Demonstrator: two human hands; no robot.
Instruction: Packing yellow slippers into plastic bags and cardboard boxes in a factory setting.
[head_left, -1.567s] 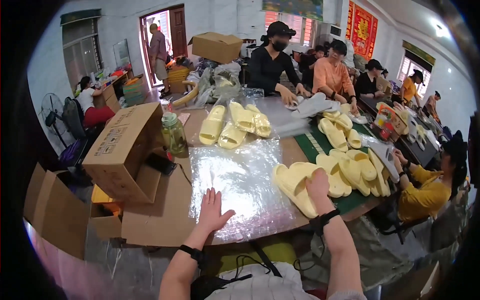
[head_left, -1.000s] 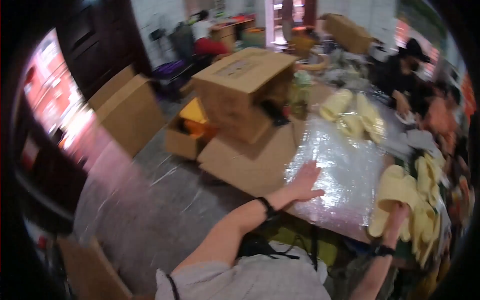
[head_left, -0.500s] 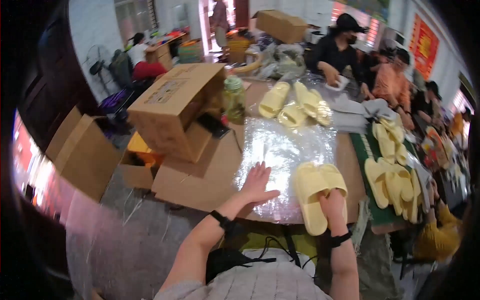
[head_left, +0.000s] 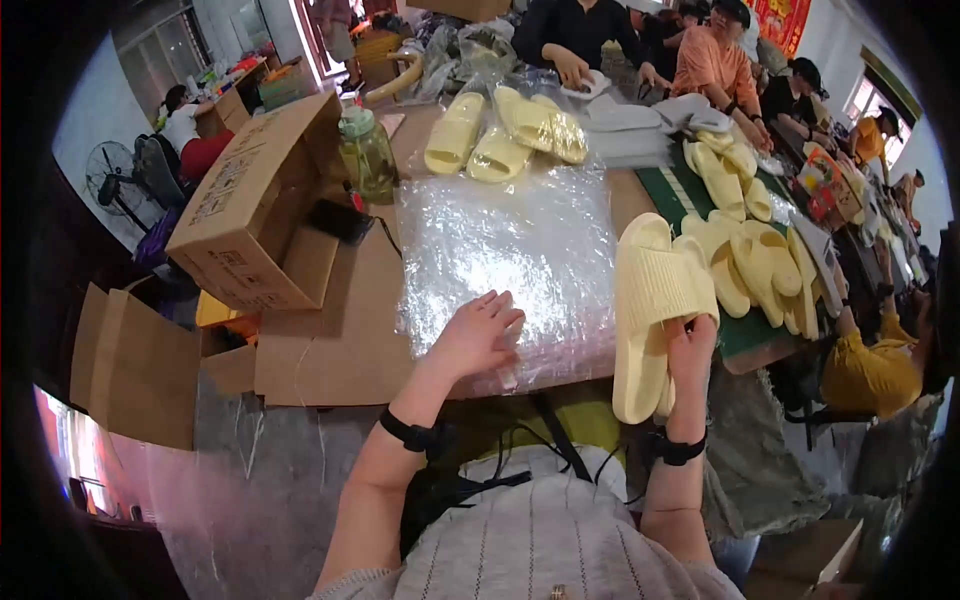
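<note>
My right hand (head_left: 690, 352) grips a pair of pale yellow slide slippers (head_left: 650, 300), stacked together and held at the right edge of a stack of clear plastic bags (head_left: 510, 260). My left hand (head_left: 478, 333) lies flat on the near edge of those bags, fingers slightly spread, holding nothing. Several more yellow slippers (head_left: 750, 265) lie in a pile to the right on a green mat (head_left: 690, 195). Three bagged slippers (head_left: 500, 135) rest beyond the plastic.
A cardboard box (head_left: 260, 200) lies on its side at the left, with flattened cardboard (head_left: 330, 330) under it and a folded carton (head_left: 135, 365) on the floor. A green-capped jar (head_left: 366, 155) and a black phone (head_left: 338, 220) sit beside it. Several people (head_left: 715, 65) work along the far table.
The view swung left toward the floor and back to the table. My right hand has brought the slipper pair from the pile to the plastic's right edge; my left hand stayed on the plastic.
</note>
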